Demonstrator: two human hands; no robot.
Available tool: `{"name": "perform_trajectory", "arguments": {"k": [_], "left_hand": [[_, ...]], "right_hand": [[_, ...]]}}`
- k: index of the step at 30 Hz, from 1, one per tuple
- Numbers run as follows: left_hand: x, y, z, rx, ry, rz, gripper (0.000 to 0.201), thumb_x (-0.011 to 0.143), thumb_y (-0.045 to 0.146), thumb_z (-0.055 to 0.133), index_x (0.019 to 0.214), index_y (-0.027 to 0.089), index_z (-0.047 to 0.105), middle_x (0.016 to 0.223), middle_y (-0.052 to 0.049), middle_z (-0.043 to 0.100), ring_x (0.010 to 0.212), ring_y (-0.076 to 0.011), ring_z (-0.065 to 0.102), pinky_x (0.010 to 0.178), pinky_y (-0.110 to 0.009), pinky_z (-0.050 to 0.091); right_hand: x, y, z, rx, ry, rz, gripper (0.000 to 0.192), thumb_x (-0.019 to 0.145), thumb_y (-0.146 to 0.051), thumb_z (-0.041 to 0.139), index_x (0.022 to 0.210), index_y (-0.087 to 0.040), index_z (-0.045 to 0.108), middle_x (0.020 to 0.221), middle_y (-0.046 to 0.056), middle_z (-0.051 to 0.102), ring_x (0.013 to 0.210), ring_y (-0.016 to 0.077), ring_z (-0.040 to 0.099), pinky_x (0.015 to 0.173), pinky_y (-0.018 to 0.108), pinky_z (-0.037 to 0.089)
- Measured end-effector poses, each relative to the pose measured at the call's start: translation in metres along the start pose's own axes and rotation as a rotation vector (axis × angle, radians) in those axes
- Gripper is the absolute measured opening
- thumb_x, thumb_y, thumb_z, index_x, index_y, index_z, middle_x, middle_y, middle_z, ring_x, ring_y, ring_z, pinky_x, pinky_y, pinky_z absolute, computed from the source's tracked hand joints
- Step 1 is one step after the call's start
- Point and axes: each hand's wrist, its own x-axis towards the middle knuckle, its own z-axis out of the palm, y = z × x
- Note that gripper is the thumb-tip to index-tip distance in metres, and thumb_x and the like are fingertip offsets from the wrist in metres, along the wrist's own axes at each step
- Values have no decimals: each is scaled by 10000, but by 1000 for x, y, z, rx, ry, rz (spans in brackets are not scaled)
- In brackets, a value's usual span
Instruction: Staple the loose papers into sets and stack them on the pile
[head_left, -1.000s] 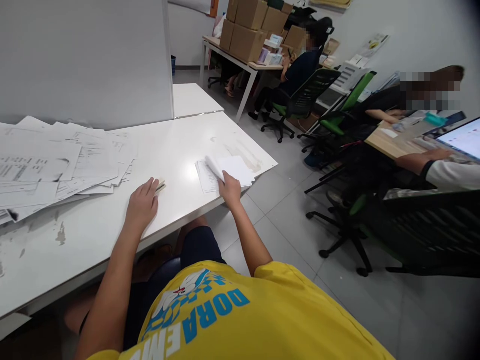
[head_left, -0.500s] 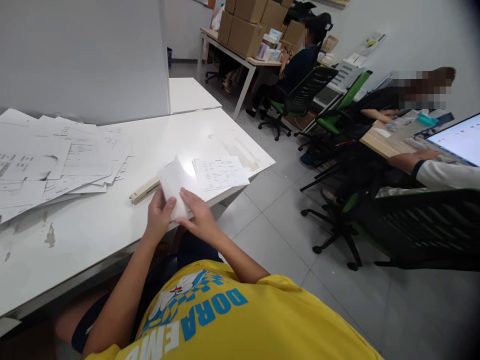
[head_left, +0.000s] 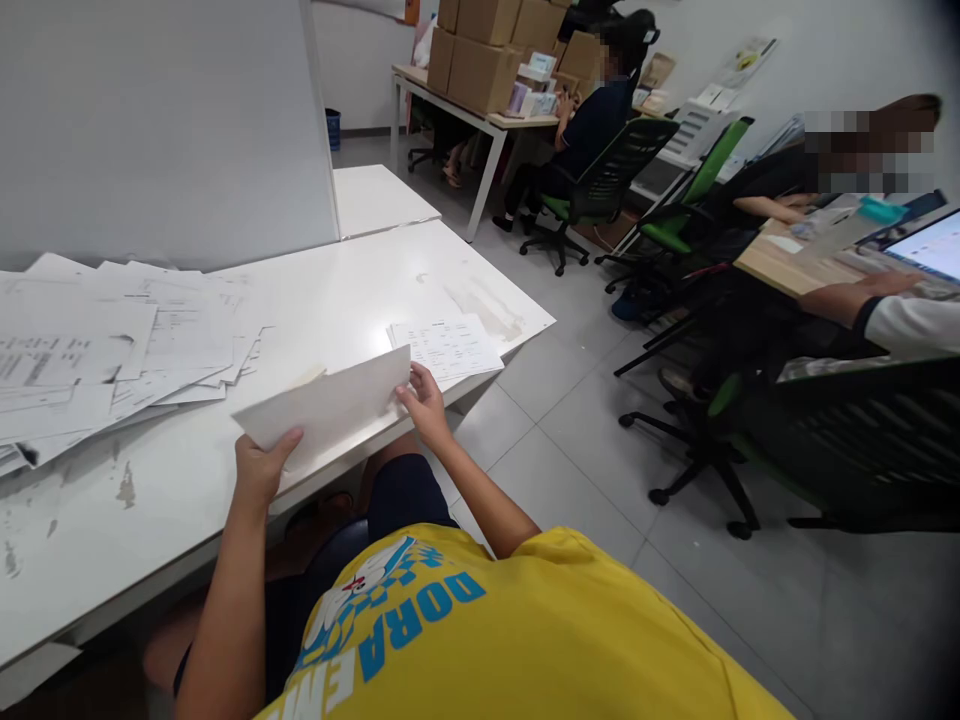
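Observation:
I hold a white sheet of paper [head_left: 330, 405] stretched flat above the front edge of the white table [head_left: 360, 285]. My left hand [head_left: 260, 463] grips its near left corner. My right hand [head_left: 426, 398] pinches its right end. A small stack of printed sheets [head_left: 448, 346] lies on the table just beyond my right hand. A large spread of printed papers [head_left: 112, 335] covers the table's left side. A beige object peeks out from behind the held sheet, mostly hidden.
A grey partition [head_left: 165, 120] stands behind the table. To the right are black and green office chairs [head_left: 600, 190], other people seated at desks, a laptop [head_left: 930, 245] and a far table stacked with cardboard boxes [head_left: 480, 50]. Grey tiled floor lies between.
One second ago my right hand lifted a sheet from the small stack while my left rested by the beige object. Both hands then took the sheet and have now spread it out flat.

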Motion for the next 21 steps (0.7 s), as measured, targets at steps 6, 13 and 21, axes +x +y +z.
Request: {"name": "perform_trajectory", "arguments": {"k": [6,13,21], "left_hand": [[-5,-1,-9,-41,87,-71,534,582,517,843,969,174,712,983,-107,750,955,-294,711,913,-484,611],[-7,-12,0,-86,92,-127,571,764,575,684,1171,175,655,1088,-123,735,1091,-285,687,982,-466,583],[-12,12,11,51,20,-102,528,830,592,620,1174,194,667,1097,-103,731,1023,-277,698,901,-422,604]], "right_hand": [[-3,-5,0,102,-30,14,390,830,-564,587,1006,-216,602,995,72,691,996,219,653,925,346,529],[-8,-50,-35,63,-341,94,346,860,-447,622,1125,-226,646,1031,42,713,987,226,667,888,354,531],[-13,-46,-69,-57,-415,244,313,836,-325,598,1090,-189,721,992,46,743,963,259,670,839,371,525]]}}
